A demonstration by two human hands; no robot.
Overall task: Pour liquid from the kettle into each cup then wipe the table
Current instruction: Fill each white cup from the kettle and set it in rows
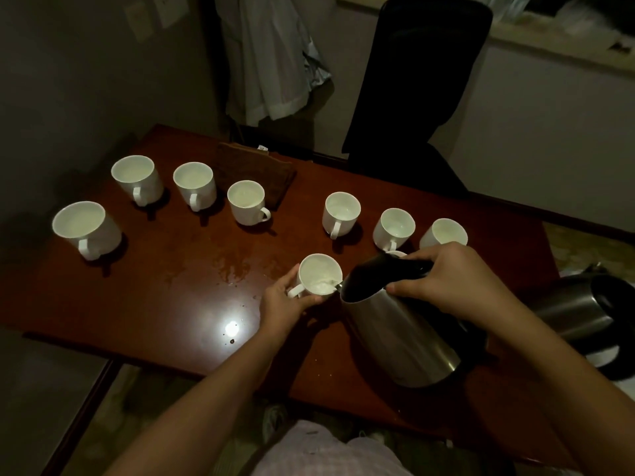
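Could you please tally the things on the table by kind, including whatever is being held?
White cups: 8
Steel kettles: 2
Brown cloth: 1
Total: 11

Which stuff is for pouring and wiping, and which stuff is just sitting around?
For the job: tilted steel kettle, white cup being filled, seven other white cups like this one, brown folded cloth, wet wooden table.

Just around: second steel kettle, black chair, hanging pale garment.
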